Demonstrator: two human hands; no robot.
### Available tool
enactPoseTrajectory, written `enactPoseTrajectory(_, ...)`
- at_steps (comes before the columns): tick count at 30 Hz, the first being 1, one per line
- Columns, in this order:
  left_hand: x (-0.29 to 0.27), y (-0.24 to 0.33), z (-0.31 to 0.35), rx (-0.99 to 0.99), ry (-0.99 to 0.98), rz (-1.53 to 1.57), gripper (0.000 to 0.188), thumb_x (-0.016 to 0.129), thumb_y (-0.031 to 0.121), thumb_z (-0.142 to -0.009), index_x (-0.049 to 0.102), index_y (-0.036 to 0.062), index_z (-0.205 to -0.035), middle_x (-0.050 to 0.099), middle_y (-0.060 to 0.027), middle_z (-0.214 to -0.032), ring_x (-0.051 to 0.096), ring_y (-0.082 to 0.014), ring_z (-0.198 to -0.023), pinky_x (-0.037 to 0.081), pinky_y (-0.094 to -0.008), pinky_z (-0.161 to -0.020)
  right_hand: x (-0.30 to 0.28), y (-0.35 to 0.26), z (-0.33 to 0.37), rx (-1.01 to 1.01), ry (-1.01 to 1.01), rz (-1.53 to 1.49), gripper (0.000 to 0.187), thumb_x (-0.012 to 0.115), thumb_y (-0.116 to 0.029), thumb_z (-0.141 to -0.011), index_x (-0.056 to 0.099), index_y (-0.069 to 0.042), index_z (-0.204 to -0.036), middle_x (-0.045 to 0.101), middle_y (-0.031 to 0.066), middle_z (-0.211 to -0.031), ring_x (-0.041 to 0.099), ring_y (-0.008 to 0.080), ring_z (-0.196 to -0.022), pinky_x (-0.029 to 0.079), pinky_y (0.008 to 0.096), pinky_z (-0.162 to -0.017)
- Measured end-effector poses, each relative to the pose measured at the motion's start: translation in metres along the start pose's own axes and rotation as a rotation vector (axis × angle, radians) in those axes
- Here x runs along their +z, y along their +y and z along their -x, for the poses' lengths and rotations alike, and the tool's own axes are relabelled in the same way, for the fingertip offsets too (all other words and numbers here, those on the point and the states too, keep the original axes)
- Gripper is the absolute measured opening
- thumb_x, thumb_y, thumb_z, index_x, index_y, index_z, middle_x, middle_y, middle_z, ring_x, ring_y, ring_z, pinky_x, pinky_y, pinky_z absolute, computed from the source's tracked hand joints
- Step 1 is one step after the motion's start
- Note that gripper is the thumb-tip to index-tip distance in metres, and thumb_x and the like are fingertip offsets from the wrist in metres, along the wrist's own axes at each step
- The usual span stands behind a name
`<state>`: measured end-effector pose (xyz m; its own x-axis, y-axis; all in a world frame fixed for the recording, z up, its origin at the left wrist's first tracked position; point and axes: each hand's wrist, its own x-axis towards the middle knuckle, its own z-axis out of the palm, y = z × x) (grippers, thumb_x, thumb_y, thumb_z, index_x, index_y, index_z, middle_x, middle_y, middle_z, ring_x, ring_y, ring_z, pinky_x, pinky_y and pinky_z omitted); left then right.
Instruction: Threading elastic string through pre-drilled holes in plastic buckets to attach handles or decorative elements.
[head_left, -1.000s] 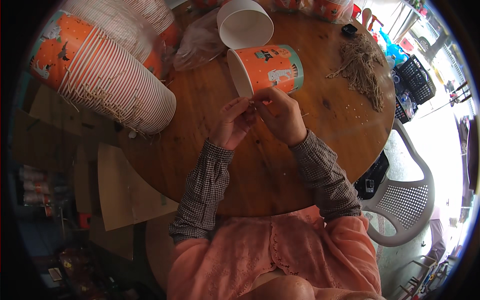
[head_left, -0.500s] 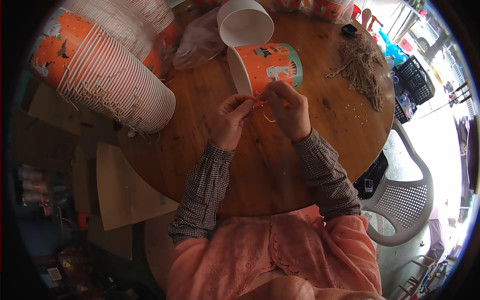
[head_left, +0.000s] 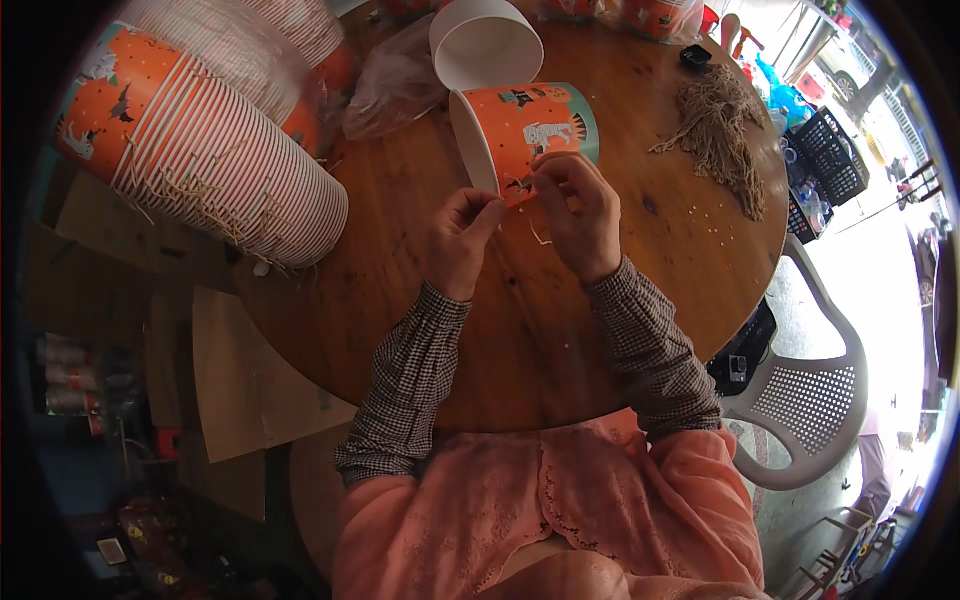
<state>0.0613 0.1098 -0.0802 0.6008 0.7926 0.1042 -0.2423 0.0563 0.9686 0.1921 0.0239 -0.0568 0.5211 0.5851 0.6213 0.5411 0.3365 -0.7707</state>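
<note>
An orange paper bucket (head_left: 515, 125) with animal pictures and a green base band lies on its side on the round wooden table, its mouth facing left. My left hand (head_left: 463, 240) is pinched closed beside the near part of its rim; what lies between the fingertips is too small to make out. My right hand (head_left: 582, 215) is closed, thumb against fingers, at the bucket's near side. From beneath it a thin pale string (head_left: 541, 236) trails over the table. A small gap separates the two hands.
A tall stack of similar buckets (head_left: 230, 160), with twine ends sticking out, leans at left. Behind the bucket are a white tub (head_left: 487, 45) and a clear plastic bag (head_left: 395, 90). A twine bundle (head_left: 720, 135) lies at right; a grey plastic chair (head_left: 805, 400) stands beyond the table edge.
My hands have drawn apart from a close pinch; the right fingers have moved slightly right and up. The bucket has shifted very slightly left in view.
</note>
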Motion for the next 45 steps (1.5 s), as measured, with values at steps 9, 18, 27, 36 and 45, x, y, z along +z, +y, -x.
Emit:
enactPoseTrajectory(9,-0.003,-0.011,-0.001,0.103,0.002,-0.078,0.01,0.065,0.01,-0.091,0.062,0.0032,-0.097,0.062,0.0006,-0.087,0.055,-0.0049,-0.076,0.045,-0.0198,-0.067,-0.004,-0.014,0.0,0.408,-0.108,-0.207,0.008,0.052,-0.01,-0.095,0.054,-0.002,-0.096,0.063,0.008,-0.075,0.058,0.0126,-0.056,0.045,0.0262,-0.05)
enactPoseTrajectory(18,0.009,0.002,0.008,0.743,0.139,-0.633,0.015,0.062,0.005,-0.088,0.062,0.0019,-0.103,0.057,-0.0063,-0.098,0.055,-0.012,-0.091,0.045,-0.0274,-0.079,-0.009,-0.02,0.005,0.358,-0.255,-0.052,0.006,0.047,-0.011,-0.098,0.047,-0.006,-0.101,0.062,0.0117,-0.064,0.063,0.0228,-0.056,0.048,0.0335,-0.05)
enactPoseTrajectory(27,0.012,-0.012,0.018,-0.167,-0.076,0.408,0.021,0.054,0.013,-0.097,0.062,-0.0007,-0.111,0.062,-0.0044,-0.104,0.059,-0.0124,-0.096,0.047,-0.0273,-0.084,0.006,-0.018,0.018,0.071,-0.271,0.118,0.016,0.057,-0.005,-0.088,0.047,-0.006,-0.1,0.063,0.0149,-0.08,0.065,0.0357,-0.071,0.051,0.0399,-0.058)
enactPoseTrajectory(36,-0.013,-0.013,0.008,-0.413,-0.229,0.734,0.009,0.054,0.006,-0.093,0.061,0.0036,-0.097,0.061,-0.0046,-0.098,0.059,-0.0145,-0.094,0.048,-0.0265,-0.084,0.018,-0.017,0.029,-0.147,-0.305,0.188,0.03,0.058,-0.003,-0.084,0.05,-0.005,-0.113,0.062,0.0138,-0.086,0.065,0.0339,-0.076,0.052,0.0388,-0.061)
enactPoseTrajectory(45,0.0,-0.012,0.002,-0.518,-0.38,0.887,0.014,0.065,0.024,-0.092,0.058,0.012,-0.088,0.052,0.0048,-0.08,0.05,-0.0091,-0.077,0.046,-0.027,-0.077,0.016,-0.041,0.041,-0.491,-0.574,0.132,0.028,0.057,-0.008,-0.079,0.051,-0.004,-0.106,0.053,0.0099,-0.075,0.059,0.0283,-0.064,0.047,0.0376,-0.056)
